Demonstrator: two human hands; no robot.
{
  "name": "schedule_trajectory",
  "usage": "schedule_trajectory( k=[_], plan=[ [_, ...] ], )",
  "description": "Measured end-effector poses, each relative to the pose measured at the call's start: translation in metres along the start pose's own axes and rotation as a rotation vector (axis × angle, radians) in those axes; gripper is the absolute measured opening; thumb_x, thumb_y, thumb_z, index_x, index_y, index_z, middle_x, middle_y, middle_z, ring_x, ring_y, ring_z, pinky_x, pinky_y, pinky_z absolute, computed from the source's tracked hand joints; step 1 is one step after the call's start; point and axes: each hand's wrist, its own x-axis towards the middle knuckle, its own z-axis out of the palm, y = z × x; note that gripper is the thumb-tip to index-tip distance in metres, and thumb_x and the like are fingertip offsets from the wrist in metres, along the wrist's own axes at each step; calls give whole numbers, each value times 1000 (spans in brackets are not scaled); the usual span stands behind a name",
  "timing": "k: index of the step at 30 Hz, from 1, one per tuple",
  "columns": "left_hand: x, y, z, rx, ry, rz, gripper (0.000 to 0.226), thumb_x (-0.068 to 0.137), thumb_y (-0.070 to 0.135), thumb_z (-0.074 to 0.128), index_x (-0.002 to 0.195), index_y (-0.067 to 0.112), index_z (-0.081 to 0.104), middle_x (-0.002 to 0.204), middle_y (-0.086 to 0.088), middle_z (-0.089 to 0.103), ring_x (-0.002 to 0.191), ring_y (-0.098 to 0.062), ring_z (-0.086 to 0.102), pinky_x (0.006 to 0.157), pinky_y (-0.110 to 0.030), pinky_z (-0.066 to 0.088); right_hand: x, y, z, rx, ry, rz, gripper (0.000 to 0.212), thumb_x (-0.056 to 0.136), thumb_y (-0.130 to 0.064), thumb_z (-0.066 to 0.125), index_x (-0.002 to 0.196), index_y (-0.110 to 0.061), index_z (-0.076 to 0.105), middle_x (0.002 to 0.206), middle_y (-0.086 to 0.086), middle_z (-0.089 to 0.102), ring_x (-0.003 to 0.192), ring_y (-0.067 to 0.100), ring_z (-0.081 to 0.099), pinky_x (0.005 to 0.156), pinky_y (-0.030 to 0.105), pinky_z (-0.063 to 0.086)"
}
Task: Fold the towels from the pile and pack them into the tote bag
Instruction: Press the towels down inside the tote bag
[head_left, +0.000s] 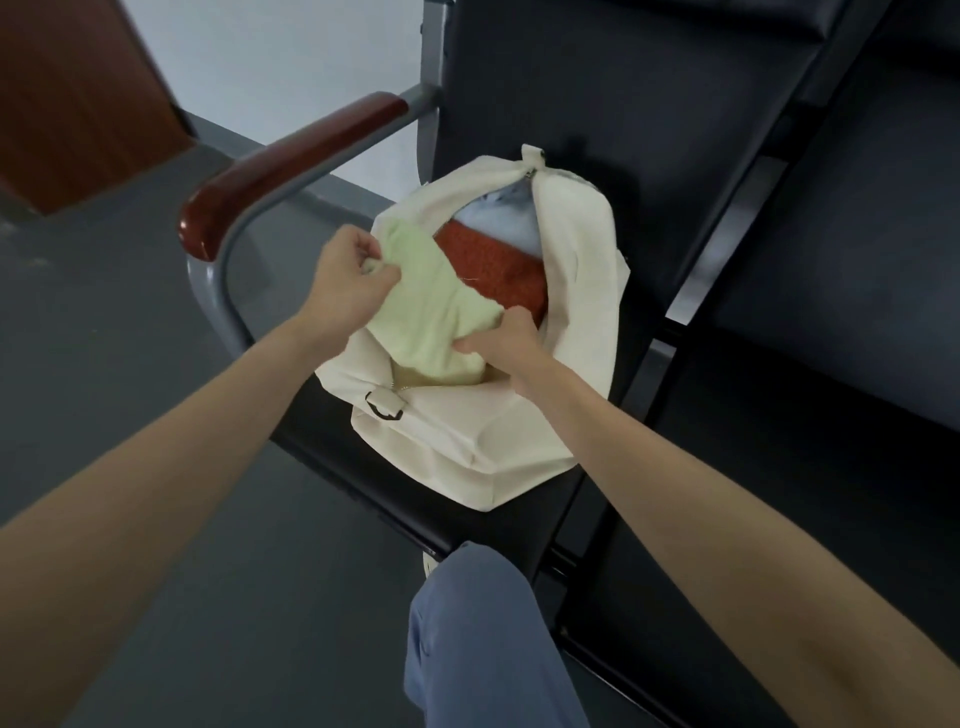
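A cream tote bag (467, 441) lies open on a black seat. A folded pale green towel (431, 312) sits in its mouth. My left hand (348, 280) pinches the towel's far left corner, close to the bag's rim. At the towel's near right edge, my right hand (506, 345) grips it and presses down into the bag. Deeper inside lie an orange-red towel (498, 265) and, behind it, a light blue towel (501, 221). No towel pile is in view.
The bag rests on a black bench seat (691, 104) with a wooden-topped metal armrest (291, 161) on the left. More black seats (857, 270) extend to the right. A knee in blue trousers (478, 639) is below the bag. Grey floor (104, 338) lies left.
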Motion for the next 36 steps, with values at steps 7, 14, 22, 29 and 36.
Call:
schedule_trajectory(
  k=[7, 14, 22, 29, 36],
  plan=[
    [3, -26, 24, 372, -316, -56, 18, 95, 10, 50, 110, 10, 40, 90, 2, 40, 80, -13, 38, 61, -24, 33, -1, 4, -14, -579, -131, -37, 58, 88, -24, 66, 133, 2, 40, 130, 12, 52, 118, 27, 52, 79, 24, 37],
    [11, -9, 21, 999, -403, 9, 30, 88, -7, 44, 118, -12, 40, 90, -16, 50, 72, -24, 46, 52, -29, 29, 11, 0, -11, -710, -150, 44, 66, 84, -23, 71, 137, -2, 36, 127, 10, 54, 114, 27, 56, 86, 30, 46],
    [2, -7, 27, 1479, -220, 257, 24, 85, -9, 45, 100, 2, 61, 75, -6, 44, 66, -21, 46, 49, -28, 29, 6, -1, -5, -1012, 93, -400, 42, 82, -7, 64, 121, -10, 48, 122, 15, 45, 107, 31, 51, 83, 33, 43],
    [-8, -12, 26, 1614, -327, 253, 25, 90, -3, 44, 109, 5, 59, 106, -10, 61, 97, -27, 62, 64, -31, 41, 3, 9, -19, -993, -322, -304, 49, 102, -32, 40, 57, -13, 35, 63, -1, 39, 60, 17, 43, 51, 26, 27],
    [-21, -1, 15, 1067, -466, -12, 26, 89, 11, 59, 114, 1, 60, 125, -15, 57, 113, -31, 54, 87, -36, 44, -49, 16, -71, -921, -166, -504, 32, 101, -24, 38, 86, -7, 61, 90, 5, 62, 86, 21, 56, 82, 36, 43]
  ],
)
